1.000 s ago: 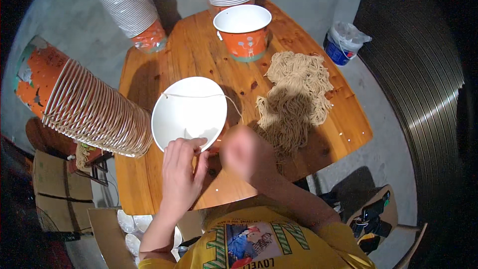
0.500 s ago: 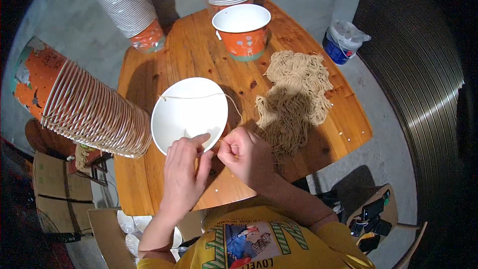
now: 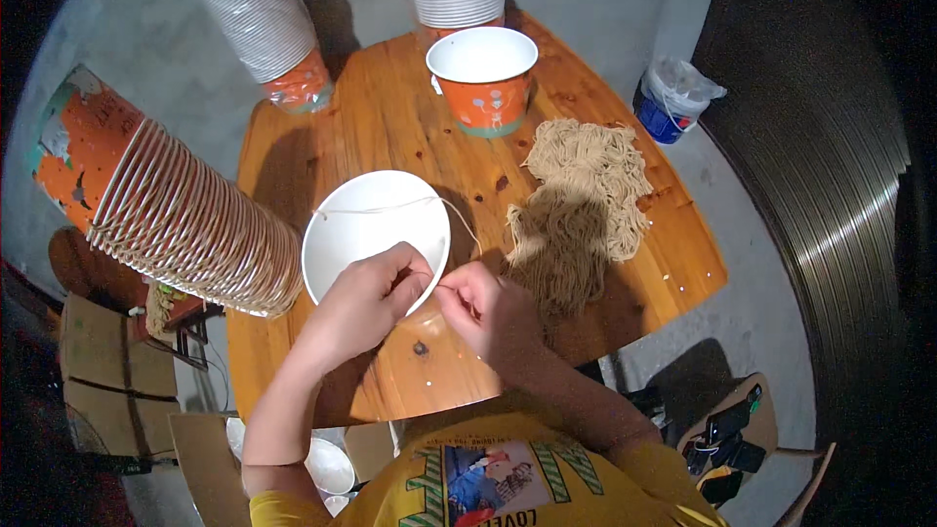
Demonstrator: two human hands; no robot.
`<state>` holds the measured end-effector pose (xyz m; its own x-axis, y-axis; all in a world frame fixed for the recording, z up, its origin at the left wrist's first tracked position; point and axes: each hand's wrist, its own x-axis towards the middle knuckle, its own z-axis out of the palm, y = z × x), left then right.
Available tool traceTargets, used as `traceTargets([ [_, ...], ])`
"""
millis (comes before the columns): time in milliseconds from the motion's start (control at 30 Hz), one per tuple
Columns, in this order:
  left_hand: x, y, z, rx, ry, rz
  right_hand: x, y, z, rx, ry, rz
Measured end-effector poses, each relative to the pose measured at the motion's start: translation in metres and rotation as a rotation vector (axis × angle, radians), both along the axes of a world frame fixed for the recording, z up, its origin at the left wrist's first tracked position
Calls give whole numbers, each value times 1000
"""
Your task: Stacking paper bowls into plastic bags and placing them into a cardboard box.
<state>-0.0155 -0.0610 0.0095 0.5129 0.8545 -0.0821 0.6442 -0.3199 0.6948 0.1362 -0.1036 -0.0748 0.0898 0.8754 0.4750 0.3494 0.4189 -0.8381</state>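
Note:
A white-lined paper bucket [image 3: 337, 249] lies tilted on the wooden table, its opening turned up toward me. A thin beige cord [image 3: 464, 219] runs from its left rim across the opening, then down outside the right rim toward my right hand [image 3: 480, 310]. That hand pinches the cord with thumb and forefinger beside the rim. Over the near rim reaches my left hand [image 3: 376, 295], its fingers curled inside the bucket close to the right fingertips. What the left fingertips pinch is hidden. To the right lies a pile of cut beige cords [image 3: 590, 171], partly in shadow.
A long stack of nested orange buckets with cord handles [image 3: 200, 220] leans at the left. One orange bucket [image 3: 488, 102] stands at the back, with wrapped bucket stacks [image 3: 249, 15] behind. A blue-white pail [image 3: 672, 102] is on the floor. An open carton [image 3: 205, 459] sits below the table.
My left hand has moved further into the bucket, its fingers now curled together at the right rim instead of straddling it. My right hand stays beside the rim. The view has shifted slightly.

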Motion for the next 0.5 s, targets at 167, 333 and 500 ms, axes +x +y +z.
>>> traceTargets([
  [167, -5, 3, -6, -22, -258, 157, 16, 0, 15, -40, 139, 93],
  [333, 3, 12, -4, -342, -529, 143, 28, 7, 25, -178, 116, 199],
  [500, -2, 20, -8, -491, -555, 78, 37, 16, 40, -313, 268, 422],
])
